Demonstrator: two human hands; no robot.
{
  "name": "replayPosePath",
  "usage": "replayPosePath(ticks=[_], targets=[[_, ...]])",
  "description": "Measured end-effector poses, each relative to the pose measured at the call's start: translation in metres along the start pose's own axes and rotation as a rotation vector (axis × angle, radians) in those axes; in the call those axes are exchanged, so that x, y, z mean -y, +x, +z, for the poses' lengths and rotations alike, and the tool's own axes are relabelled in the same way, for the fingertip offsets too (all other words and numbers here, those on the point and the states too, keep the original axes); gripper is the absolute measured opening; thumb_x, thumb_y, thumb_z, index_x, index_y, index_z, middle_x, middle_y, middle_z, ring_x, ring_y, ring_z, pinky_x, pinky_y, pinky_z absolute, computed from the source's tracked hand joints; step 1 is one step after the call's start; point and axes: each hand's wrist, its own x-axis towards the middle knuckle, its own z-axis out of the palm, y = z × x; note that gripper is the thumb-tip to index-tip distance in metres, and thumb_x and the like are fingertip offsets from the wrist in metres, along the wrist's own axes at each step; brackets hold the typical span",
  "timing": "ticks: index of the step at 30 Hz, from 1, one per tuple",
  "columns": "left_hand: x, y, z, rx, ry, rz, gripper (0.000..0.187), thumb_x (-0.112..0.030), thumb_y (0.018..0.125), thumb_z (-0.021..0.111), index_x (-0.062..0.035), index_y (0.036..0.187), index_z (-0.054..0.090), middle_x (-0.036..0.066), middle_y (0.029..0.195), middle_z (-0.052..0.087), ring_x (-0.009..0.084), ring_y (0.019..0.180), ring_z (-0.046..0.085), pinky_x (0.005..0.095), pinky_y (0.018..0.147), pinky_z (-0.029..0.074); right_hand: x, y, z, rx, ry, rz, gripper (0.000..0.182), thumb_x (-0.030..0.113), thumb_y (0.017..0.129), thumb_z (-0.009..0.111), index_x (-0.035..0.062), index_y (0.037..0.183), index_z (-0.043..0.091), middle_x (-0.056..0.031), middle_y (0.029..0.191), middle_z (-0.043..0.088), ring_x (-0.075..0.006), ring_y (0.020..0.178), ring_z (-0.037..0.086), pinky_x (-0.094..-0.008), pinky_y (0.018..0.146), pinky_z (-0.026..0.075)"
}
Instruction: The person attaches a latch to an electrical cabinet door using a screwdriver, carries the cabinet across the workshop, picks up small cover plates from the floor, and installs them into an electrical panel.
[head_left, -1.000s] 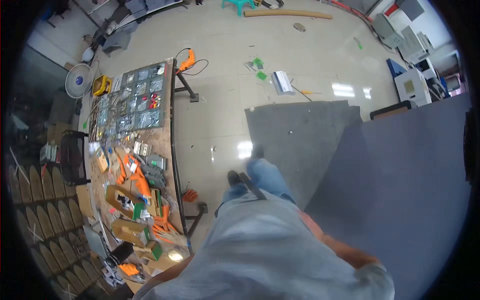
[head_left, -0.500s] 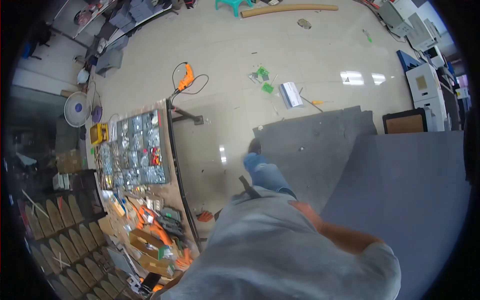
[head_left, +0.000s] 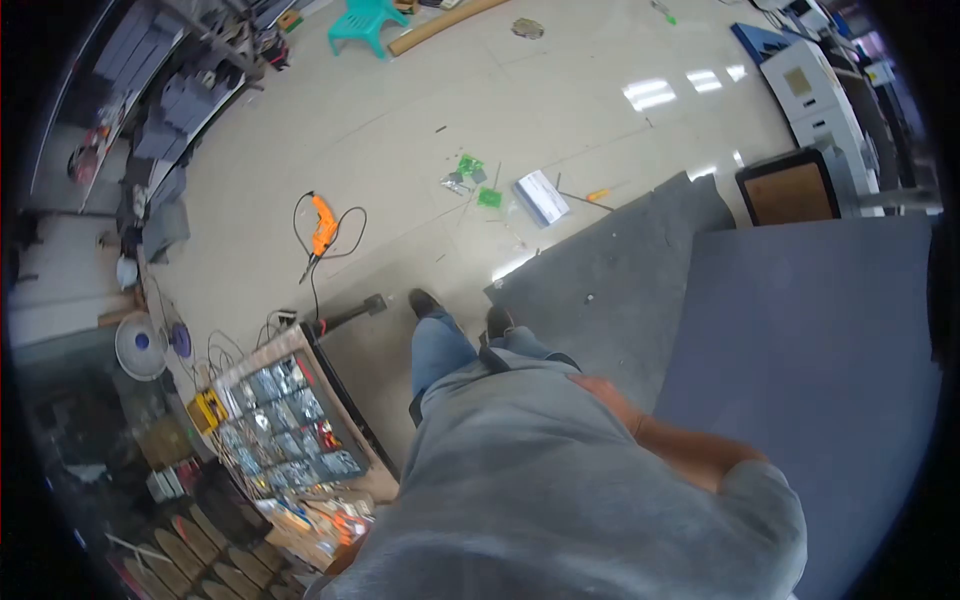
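Observation:
My right hand [head_left: 603, 394] hangs at my right hip, against the side of my grey shirt [head_left: 560, 470]. Its fingers are partly hidden by the shirt, and I cannot tell how far they are curled. Beyond that hand lie a dark grey mat [head_left: 610, 270] on the floor and a large grey-blue flat surface [head_left: 800, 350]. Only a sliver of my left arm [head_left: 346, 556] shows at the shirt's edge; the left hand is out of sight. Both of my dark shoes stand on the floor in front, one at the mat's edge.
To the left is a workbench with a compartment tray [head_left: 285, 425] of small bagged parts. An orange power drill [head_left: 323, 228] with its cord lies on the floor ahead. Farther off are a white box [head_left: 541, 198], green packets [head_left: 489, 197] and a teal stool [head_left: 364, 25].
My view has turned and moved forward; the workbench has shifted down and left, and the drill appears nearer. A second leg and shoe now show. My right hand stays at the hip.

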Motion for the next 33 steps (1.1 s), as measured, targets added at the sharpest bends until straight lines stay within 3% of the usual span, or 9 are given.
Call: replayPosePath(ticks=[10,16,18,20,22,23,25,27,33], targets=[[-0.169,0.122,-0.101,0.168,0.155,-0.072,0.05,-0.03,0.099,0.049,-0.005,0.141,0.037,0.013,0.139,0.045,0.0281,0.126,0.045,0.0393,0.109,0.032,0.034,0.149,-0.013,-0.195,0.006,0.098,0.067,0.033,0.084,0.061,0.0068,0.139,0.03,-0.0192,0.148,0.031,-0.0361,0.127,0.04,-0.0452,0.105,0.031],[-0.267,0.173,-0.139,0.255,0.215,-0.176,0.051,-0.03,0.098,0.05,-0.0048,0.141,0.038,0.013,0.139,0.046,0.0288,0.125,0.045,0.0399,0.108,0.033,0.077,0.175,-0.047,-0.41,-0.102,0.169,0.063,0.028,0.079,0.066,0.0027,0.132,0.041,-0.0222,0.135,0.046,-0.0391,0.115,0.05,-0.0458,0.096,0.04],[-0.291,0.191,-0.148,0.263,0.193,-0.226,0.051,-0.03,0.098,0.051,-0.0048,0.141,0.038,0.013,0.138,0.046,0.0291,0.125,0.046,0.0401,0.108,0.033,0.062,0.158,-0.052,-0.479,-0.066,0.569,0.065,0.03,0.077,0.07,0.0011,0.13,0.046,-0.0241,0.132,0.049,-0.0395,0.112,0.052,-0.0436,0.094,0.043],[-0.307,0.211,-0.168,0.235,0.072,-0.296,0.051,-0.029,0.098,0.051,-0.0047,0.14,0.038,0.013,0.138,0.046,0.0293,0.125,0.046,0.0403,0.108,0.034,-0.026,0.13,0.014,-0.608,-0.111,1.26,0.065,0.027,0.08,0.07,0.0006,0.135,0.046,-0.0221,0.124,0.056,-0.0363,0.109,0.058,-0.0388,0.095,0.046],[-0.321,0.237,-0.197,0.186,-0.055,-0.366,0.051,-0.029,0.098,0.052,-0.0047,0.14,0.038,0.013,0.138,0.046,0.0296,0.125,0.046,0.0405,0.108,0.034,-0.059,0.136,-0.022,-0.989,0.492,1.581,0.052,0.026,0.083,0.068,-0.0041,0.123,0.055,-0.0216,0.104,0.066,-0.0325,0.088,0.067,-0.036,0.083,0.052],[-0.338,0.246,-0.2,0.203,0.03,-0.348,0.051,-0.029,0.098,0.052,-0.0046,0.14,0.038,0.013,0.138,0.046,0.0297,0.124,0.046,0.0406,0.108,0.034,-0.095,0.138,-0.001,-1.186,0.559,1.458,0.051,0.029,0.084,0.067,-0.0058,0.12,0.056,-0.0208,0.097,0.068,-0.0299,0.081,0.068,-0.0344,0.078,0.053],[-0.436,0.236,-0.116,0.528,1.257,0.335,0.058,-0.023,0.088,0.063,-0.0021,0.137,0.04,0.02,0.135,0.047,0.0364,0.123,0.046,0.0432,0.104,0.037,-0.153,0.153,0.01,-1.293,0.526,1.317,0.047,0.03,0.085,0.066,-0.0055,0.116,0.059,-0.0193,0.089,0.07,-0.0277,0.076,0.069,-0.0328,0.072,0.053],[-0.51,0.239,-0.053,0.372,1.771,0.93,0.066,-0.016,0.079,0.072,0.0002,0.134,0.04,0.026,0.132,0.047,0.0429,0.121,0.046,0.0454,0.101,0.04,-0.163,0.201,-0.009,-1.204,0.523,1.234,0.045,0.03,0.084,0.066,-0.0033,0.115,0.061,-0.0183,0.088,0.07,-0.0278,0.08,0.069,-0.0335,0.073,0.052],[-0.56,0.458,-0.014,0.173,1.868,0.742,0.055,-0.008,0.083,0.064,-0.0002,0.133,0.043,0.025,0.125,0.049,0.0417,0.119,0.047,0.0441,0.101,0.041,-0.26,0.306,0.004,-1.199,0.589,1.219,0.045,0.028,0.081,0.068,-0.001,0.115,0.062,-0.0169,0.092,0.071,-0.0272,0.084,0.069,-0.0355,0.076,0.052]])
